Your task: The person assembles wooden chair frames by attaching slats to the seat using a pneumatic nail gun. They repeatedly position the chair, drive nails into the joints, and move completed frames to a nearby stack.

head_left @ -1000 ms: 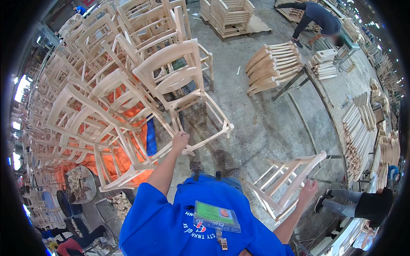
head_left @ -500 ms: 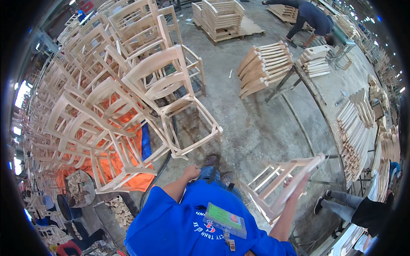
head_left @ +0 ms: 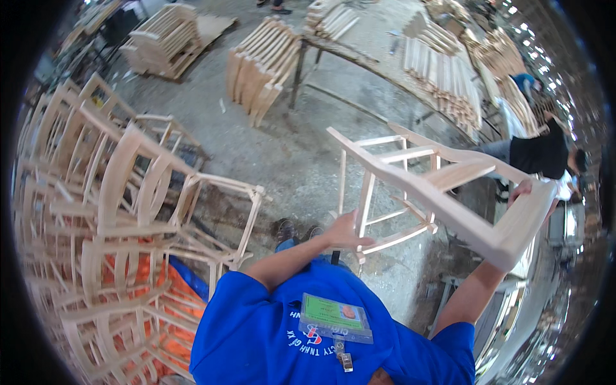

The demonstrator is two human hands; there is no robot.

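A bare wooden chair frame [head_left: 437, 206] is held tilted in front of me on the right, its backrest toward me and its legs pointing away. My right hand [head_left: 523, 191] is closed around the wide top rail of the backrest, partly hidden behind the wood. At the frame's lower left, my left hand [head_left: 346, 231] is against a slim wooden bar, its thumb on the near side and its fingers around the far side. Close to my left arm stands another unfinished wooden chair [head_left: 224, 183] at the edge of a group.
Chair frames [head_left: 115, 301] crowd the left, over an orange sheet [head_left: 176, 321]. Ahead are a stack of curved wooden parts [head_left: 260, 67] and a pallet stack [head_left: 167, 42]. A metal-legged table [head_left: 378, 70] holds wooden pieces [head_left: 443, 83]. A person in black [head_left: 539, 151] is at the right.
My view has swung right. The chair frame has been lifted and turned in my right hand, and my left hand has come from beside my body onto it.
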